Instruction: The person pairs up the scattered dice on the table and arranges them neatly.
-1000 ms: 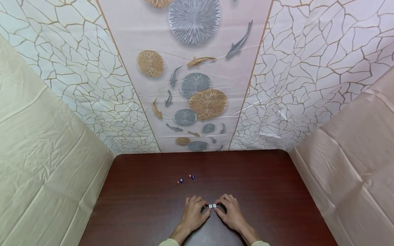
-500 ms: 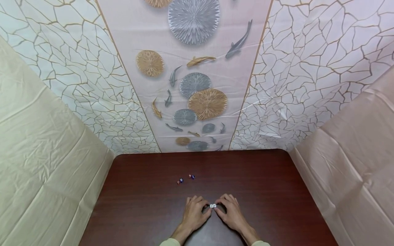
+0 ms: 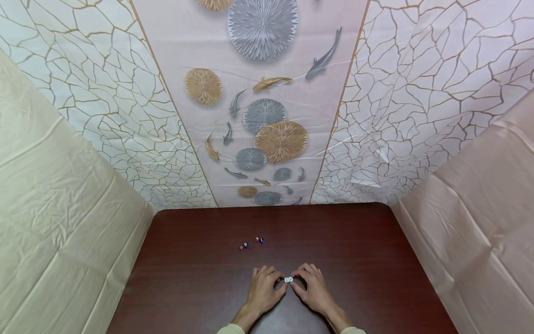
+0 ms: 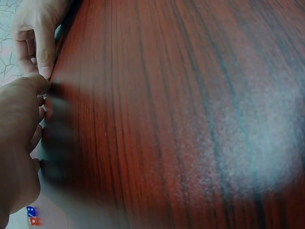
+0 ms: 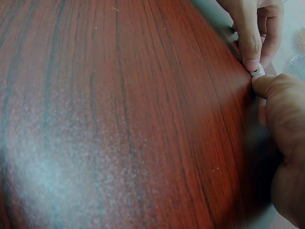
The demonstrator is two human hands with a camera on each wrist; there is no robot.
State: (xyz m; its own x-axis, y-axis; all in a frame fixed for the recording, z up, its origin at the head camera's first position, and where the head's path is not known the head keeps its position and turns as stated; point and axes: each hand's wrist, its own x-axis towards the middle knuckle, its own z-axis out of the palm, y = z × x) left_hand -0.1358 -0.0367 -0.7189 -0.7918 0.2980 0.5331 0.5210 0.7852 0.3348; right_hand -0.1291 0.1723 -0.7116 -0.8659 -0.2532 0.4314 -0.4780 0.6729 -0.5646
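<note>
In the head view, two small white dice sit side by side and touching at the lower centre of the frame, low over the dark reddish-brown table (image 3: 187, 283). The left hand (image 3: 262, 288) pinches the left white die (image 3: 286, 279) between thumb and fingertip, and the right hand (image 3: 312, 288) pinches the right white die (image 3: 291, 279) the same way. Dark pips mark the upper faces of both, perhaps too small here to count surely.

Above and to the left of the hands, well apart from them, lie four coloured dice in two pairs: a red die (image 3: 241, 247) beside a blue die (image 3: 245, 245), and, a little farther right and up, another red die (image 3: 257, 239) against another blue die (image 3: 261, 240). In the left wrist view, a blue and a red one show pale pips at the lower left.

A pale sleeve (image 3: 230, 329) covers the left wrist at the bottom edge. The upper part of the frame is filled by a wall cloth (image 3: 225, 171) printed with grey and gold fish, round fan-like discs and crackle lines; plain beige cloth (image 3: 62, 222) hangs along both sides.
</note>
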